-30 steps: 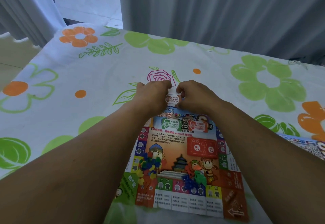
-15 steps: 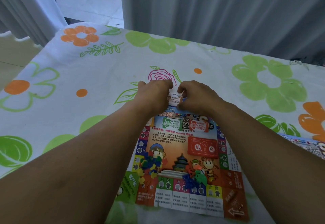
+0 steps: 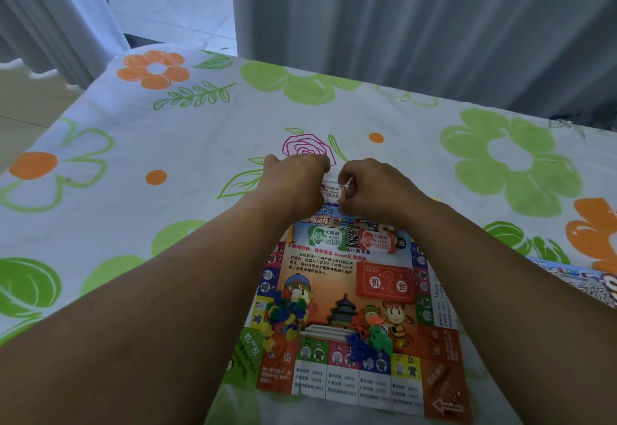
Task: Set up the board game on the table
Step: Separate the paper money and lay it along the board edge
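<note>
I see the bench [image 3: 71, 104] covered by a white cloth [image 3: 400, 130] printed with large flowers: an orange one [image 3: 155, 69] at the far left corner, a big green one [image 3: 510, 160] to the right, and a pink outlined rose [image 3: 305, 147] near the middle. The cloth drapes over the bench's left edge. A game board [image 3: 320, 277] lies flat on the cloth at the near side, on my side of the rose. At the right border another colourful printed piece [image 3: 594, 287] lies on the cloth, cut off by the frame; I cannot tell what it is.
</note>
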A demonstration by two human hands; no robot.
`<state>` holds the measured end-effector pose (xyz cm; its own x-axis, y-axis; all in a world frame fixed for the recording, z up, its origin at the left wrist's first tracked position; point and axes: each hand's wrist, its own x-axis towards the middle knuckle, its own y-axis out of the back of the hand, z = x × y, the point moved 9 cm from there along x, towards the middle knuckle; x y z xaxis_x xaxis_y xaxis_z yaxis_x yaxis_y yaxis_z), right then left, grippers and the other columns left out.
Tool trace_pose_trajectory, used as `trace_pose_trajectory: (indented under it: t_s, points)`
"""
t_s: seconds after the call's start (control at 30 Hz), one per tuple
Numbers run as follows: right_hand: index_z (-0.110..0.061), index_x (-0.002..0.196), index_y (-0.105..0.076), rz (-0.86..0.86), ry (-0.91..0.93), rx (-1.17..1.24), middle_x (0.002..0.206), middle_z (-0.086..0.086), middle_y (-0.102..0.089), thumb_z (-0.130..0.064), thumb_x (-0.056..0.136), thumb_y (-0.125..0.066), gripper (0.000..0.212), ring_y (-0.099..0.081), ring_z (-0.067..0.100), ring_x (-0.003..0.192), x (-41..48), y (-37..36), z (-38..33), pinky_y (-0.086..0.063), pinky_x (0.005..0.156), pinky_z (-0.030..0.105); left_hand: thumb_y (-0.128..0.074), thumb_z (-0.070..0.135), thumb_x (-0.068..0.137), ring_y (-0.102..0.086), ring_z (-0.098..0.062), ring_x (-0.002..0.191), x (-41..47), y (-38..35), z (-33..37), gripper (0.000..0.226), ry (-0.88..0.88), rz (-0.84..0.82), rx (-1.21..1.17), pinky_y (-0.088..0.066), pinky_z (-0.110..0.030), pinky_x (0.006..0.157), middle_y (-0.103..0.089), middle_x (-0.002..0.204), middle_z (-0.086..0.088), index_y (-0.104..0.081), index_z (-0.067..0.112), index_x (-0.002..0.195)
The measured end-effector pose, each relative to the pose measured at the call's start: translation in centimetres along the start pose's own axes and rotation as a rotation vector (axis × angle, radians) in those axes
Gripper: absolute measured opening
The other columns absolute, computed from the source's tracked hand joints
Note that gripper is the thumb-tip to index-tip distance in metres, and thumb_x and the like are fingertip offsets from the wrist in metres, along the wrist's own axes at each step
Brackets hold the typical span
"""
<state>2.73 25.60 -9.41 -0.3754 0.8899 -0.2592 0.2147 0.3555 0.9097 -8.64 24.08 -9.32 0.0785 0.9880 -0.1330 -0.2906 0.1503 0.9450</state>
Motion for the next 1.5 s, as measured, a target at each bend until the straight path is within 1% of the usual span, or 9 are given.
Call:
trace_pose_trajectory:
  t_s: [0.23, 0.5, 0.67, 0.73, 0.87, 1.2, 1.27, 1.4, 1.5]
  points:
    - [-0.025, 0.111, -0.061, 0.003, -0.018, -0.011, 0.106, -0.002, -0.063, -0.025, 0.081, -0.074, 0.033, -0.06, 0.021, 0.096, 0.01, 0.02, 0.21, -0.053, 0.082, 0.04, -0.068, 0.017, 0.087, -0.058, -0.022, 0.118, -0.23, 0.17, 0.09, 0.051, 0.007, -0.015, -0.004, -0.03, -0.044, 0.103, -0.064, 0.126, 0.004, -0.051, 0.027, 0.134]
    - [-0.025, 0.115, -0.061, 0.022, -0.035, 0.016, 0.108, -0.003, -0.065, -0.025, 0.079, -0.077, 0.039, -0.061, 0.022, 0.098, 0.21, 0.25, 0.12, -0.053, 0.087, 0.043, -0.068, 0.017, 0.088, -0.058, -0.022, 0.119, -0.36, 0.23, 0.26, 0.051, 0.016, -0.02, -0.023, -0.031, -0.045, 0.105, -0.064, 0.126, 0.003, -0.051, 0.026, 0.135]
    - [-0.023, 0.108, -0.062, 0.045, -0.054, -0.039, 0.105, 0.0, -0.065, -0.026, 0.078, -0.079, 0.035, -0.061, 0.023, 0.095, 0.32, 0.24, 0.3, -0.054, 0.082, 0.041, -0.066, 0.015, 0.088, -0.056, -0.024, 0.119, -0.25, 0.12, 0.24, 0.05, 0.029, -0.035, -0.049, -0.033, -0.045, 0.105, -0.064, 0.127, 0.001, -0.051, 0.026, 0.134]
    - [-0.02, 0.106, -0.064, 0.05, -0.053, -0.032, 0.104, 0.001, -0.065, -0.024, 0.077, -0.08, 0.034, -0.062, 0.024, 0.094, 0.36, 0.26, 0.19, -0.055, 0.083, 0.042, -0.067, 0.013, 0.087, -0.056, -0.025, 0.12, -0.18, 0.0, 0.12, 0.051, 0.049, -0.045, -0.072, -0.038, -0.046, 0.106, -0.064, 0.127, 0.0, -0.052, 0.025, 0.134]
    - [-0.015, 0.102, -0.067, 0.05, -0.049, -0.005, 0.101, 0.004, -0.067, -0.019, 0.078, -0.08, 0.027, -0.063, 0.025, 0.091, 0.44, 0.11, 0.05, -0.055, 0.083, 0.042, -0.067, 0.008, 0.085, -0.057, -0.028, 0.118, -0.01, -0.19, -0.02, 0.053, 0.072, -0.048, -0.131, -0.046, -0.046, 0.102, -0.064, 0.127, -0.004, -0.053, 0.022, 0.134]
    - [-0.013, 0.095, -0.069, 0.041, -0.04, -0.017, 0.092, 0.005, -0.069, -0.017, 0.08, -0.076, 0.017, -0.065, 0.025, 0.086, 0.65, -0.17, 0.02, -0.057, 0.079, 0.041, -0.068, 0.011, 0.087, -0.057, -0.027, 0.12, 0.08, -0.28, 0.06, 0.052, 0.054, -0.04, -0.097, -0.043, -0.047, 0.104, -0.064, 0.129, -0.002, -0.054, 0.023, 0.135]
    - [-0.013, 0.097, -0.068, 0.037, -0.04, -0.018, 0.093, 0.005, -0.068, -0.018, 0.08, -0.076, 0.019, -0.065, 0.025, 0.086, 0.65, -0.18, 0.01, -0.057, 0.08, 0.042, -0.068, 0.01, 0.087, -0.057, -0.026, 0.119, 0.04, -0.25, 0.11, 0.052, 0.056, -0.039, -0.1, -0.043, -0.048, 0.104, -0.064, 0.128, -0.002, -0.053, 0.023, 0.135]
    - [-0.017, 0.109, -0.064, 0.025, -0.044, -0.024, 0.103, 0.001, -0.064, -0.022, 0.08, -0.078, 0.033, -0.062, 0.024, 0.092, 0.52, -0.17, 0.08, -0.055, 0.082, 0.042, -0.067, 0.01, 0.086, -0.056, -0.026, 0.12, -0.02, -0.19, 0.17, 0.052, 0.058, -0.046, -0.098, -0.042, -0.047, 0.105, -0.063, 0.128, -0.002, -0.053, 0.023, 0.135]
    - [-0.018, 0.108, -0.064, 0.02, -0.035, -0.027, 0.103, 0.002, -0.065, -0.022, 0.081, -0.077, 0.03, -0.062, 0.024, 0.092, 0.48, -0.17, 0.07, -0.054, 0.08, 0.039, -0.067, 0.011, 0.085, -0.056, -0.025, 0.121, -0.01, -0.1, 0.15, 0.053, 0.055, -0.043, -0.084, -0.041, -0.048, 0.105, -0.063, 0.129, -0.001, -0.053, 0.023, 0.135]
